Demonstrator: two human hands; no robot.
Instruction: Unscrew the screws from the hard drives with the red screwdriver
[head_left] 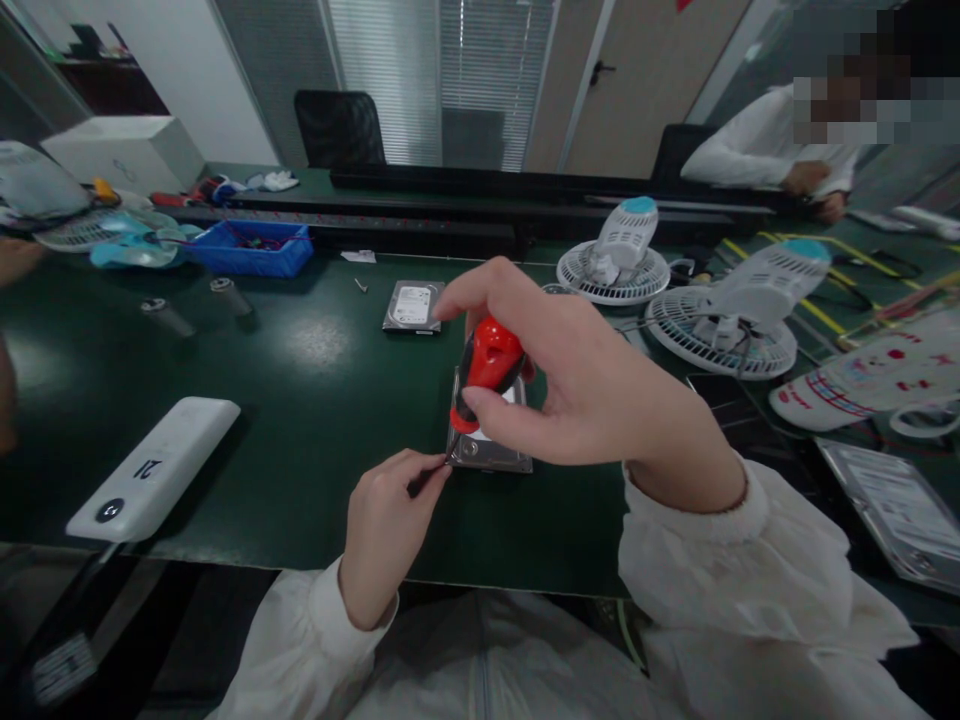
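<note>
My right hand (592, 385) is wrapped around the red and black handle of a screwdriver (495, 352), which is tilted with its tip down. The tip meets the near left corner of a hard drive (491, 458) lying flat on the green table, partly hidden under my right hand. My left hand (394, 520) is closed in a pinch at that same corner, fingertips beside the screwdriver tip. What the pinch holds, if anything, is too small to make out. A second hard drive (412, 306) with a white label lies just beyond.
White fan parts (615, 270) stand at the right, near a patterned cup (862, 385) and another hard drive (892, 510). On the left are a white device (157, 470), metal cylinders (231, 296) and a blue bin (253, 250). A person's arm shows at the left edge; another person sits far right.
</note>
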